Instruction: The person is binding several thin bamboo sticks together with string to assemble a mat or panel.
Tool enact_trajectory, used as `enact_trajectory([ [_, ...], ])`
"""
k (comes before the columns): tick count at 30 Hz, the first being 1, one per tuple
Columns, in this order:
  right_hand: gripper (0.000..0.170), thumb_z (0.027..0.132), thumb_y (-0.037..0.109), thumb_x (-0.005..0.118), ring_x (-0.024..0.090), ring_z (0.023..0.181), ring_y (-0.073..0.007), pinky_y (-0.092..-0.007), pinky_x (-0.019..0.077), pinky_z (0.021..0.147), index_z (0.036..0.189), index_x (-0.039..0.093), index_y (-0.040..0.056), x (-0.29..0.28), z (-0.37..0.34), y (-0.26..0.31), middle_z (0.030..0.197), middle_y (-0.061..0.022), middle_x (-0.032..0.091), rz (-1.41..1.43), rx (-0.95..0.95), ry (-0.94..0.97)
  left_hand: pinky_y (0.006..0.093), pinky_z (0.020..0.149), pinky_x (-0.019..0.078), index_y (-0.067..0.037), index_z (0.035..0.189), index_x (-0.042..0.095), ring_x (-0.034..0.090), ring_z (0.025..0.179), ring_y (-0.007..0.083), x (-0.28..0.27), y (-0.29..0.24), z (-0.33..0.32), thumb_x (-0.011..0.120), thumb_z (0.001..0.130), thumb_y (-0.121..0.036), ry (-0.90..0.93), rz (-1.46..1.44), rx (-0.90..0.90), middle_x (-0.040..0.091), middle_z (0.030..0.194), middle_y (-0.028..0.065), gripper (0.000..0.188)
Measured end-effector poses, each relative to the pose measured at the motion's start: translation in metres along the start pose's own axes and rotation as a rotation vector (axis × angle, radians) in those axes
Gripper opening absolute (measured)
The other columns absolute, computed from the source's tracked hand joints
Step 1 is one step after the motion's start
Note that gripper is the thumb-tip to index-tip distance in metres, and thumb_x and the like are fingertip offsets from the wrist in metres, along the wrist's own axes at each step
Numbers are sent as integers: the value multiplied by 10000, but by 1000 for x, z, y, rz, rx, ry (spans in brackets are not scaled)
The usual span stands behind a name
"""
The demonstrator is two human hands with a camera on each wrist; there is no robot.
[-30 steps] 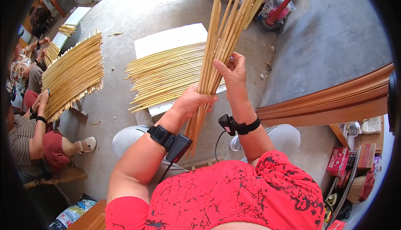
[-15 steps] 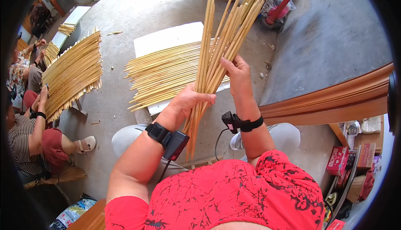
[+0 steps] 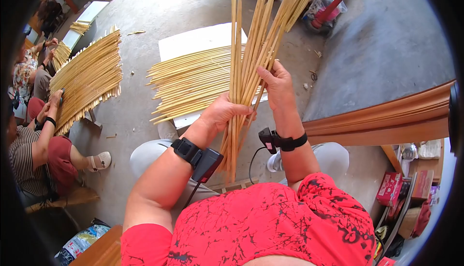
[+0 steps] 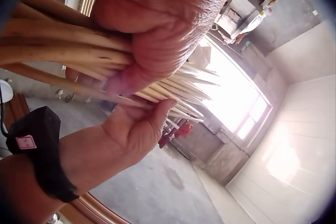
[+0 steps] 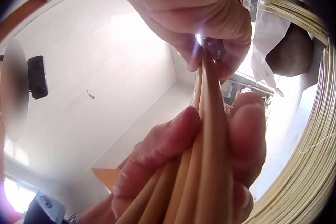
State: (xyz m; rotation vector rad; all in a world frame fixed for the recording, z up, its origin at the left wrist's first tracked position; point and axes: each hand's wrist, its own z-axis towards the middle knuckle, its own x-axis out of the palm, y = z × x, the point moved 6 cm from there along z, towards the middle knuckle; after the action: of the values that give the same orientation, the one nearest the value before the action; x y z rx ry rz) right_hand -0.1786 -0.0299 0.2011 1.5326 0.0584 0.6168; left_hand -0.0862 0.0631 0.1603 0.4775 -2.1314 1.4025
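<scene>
Head view: Bundle of sticks (image 3: 246,85) held up in front of me, between my knees and the white board (image 3: 193,36); tops fanned, lower ends crossing below my grip.
Left hand: Mine (image 3: 222,111) grips the bundle low down, thumb laid across the front.
Right hand: Mine (image 3: 278,85), higher up, pinches the right edge of the bundle between thumb and fingers; how many sticks it has, I cannot tell.
Laid sticks: A row of sticks (image 3: 188,77) lies side by side on the board; the right wrist view shows a pale thread (image 5: 317,142) across it.
Change: One second ago the tops stood closer together; I now find a thin group upright at the left, with a clear gap beside it.
Bearing on the work: In my judgement the looser fan makes single sticks easier to sort; the left grip alone appears to keep the bundle together.
</scene>
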Motion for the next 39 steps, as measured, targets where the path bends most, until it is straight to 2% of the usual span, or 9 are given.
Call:
enact_trajectory([
  [7,249,811,72,600,570,772,-86,-218,459,665,1050,556,16,4,-3,4,914,-24,610,-10,-15,-51,313,653,516,16,993,536,624,716,212,-1,1,4,646,688,24,47,-5,30,612,800,116,324],
  [16,338,805,113,631,556,832,-104,-232,453,719,1096,488,17,10,-5,-3,943,-40,577,43,-12,-36,248,623,471,1,995,548,581,679,118,1,-5,-1,641,668,27,10,78,57,586,815,51,340],
  [21,329,840,158,588,604,759,-185,-297,517,676,1097,430,28,19,-7,-14,930,-77,560,-92,-103,-120,260,675,430,-14,997,520,528,743,124,-1,-6,3,603,619,29,-239,639,317,549,818,27,390],
  [25,263,864,120,518,612,766,-224,-331,530,683,1086,435,5,27,-12,-12,922,-104,566,121,19,-123,239,630,434,-36,985,526,509,733,92,-1,-9,-1,617,638,51,-232,638,293,539,822,-11,370],
  [27,236,871,85,463,617,800,-252,-350,534,702,1084,447,-14,27,-12,-13,929,-132,575,260,22,-82,235,656,440,-39,988,527,528,754,98,3,-6,0,635,641,51,-54,344,247,557,841,9,374],
  [30,240,869,67,450,616,827,-269,-354,531,722,1089,462,-29,30,-12,-10,947,-149,582,305,13,-32,252,660,468,-38,978,535,578,751,134,2,-4,0,667,652,34,-13,248,138,583,856,37,359],
  [34,249,868,60,454,610,859,-276,-349,526,734,1098,468,-35,31,-12,-9,965,-153,583,353,34,0,280,625,504,-22,966,545,613,701,174,6,-4,-6,682,667,22,47,134,-36,595,813,59,331],
  [36,213,862,50,496,602,815,-170,-280,518,700,1068,500,1,30,-10,-12,933,-92,594,407,75,35,297,582,525,-1,963,550,623,664,193,10,-6,-7,675,677,30,97,61,-26,597,777,74,314],
  [39,265,861,74,506,591,897,-224,-331,512,760,1107,470,-16,31,-10,-12,989,-132,583,370,94,103,286,577,527,8,957,547,619,663,183,4,-4,-8,666,680,43,16,18,1,596,765,80,304],
])
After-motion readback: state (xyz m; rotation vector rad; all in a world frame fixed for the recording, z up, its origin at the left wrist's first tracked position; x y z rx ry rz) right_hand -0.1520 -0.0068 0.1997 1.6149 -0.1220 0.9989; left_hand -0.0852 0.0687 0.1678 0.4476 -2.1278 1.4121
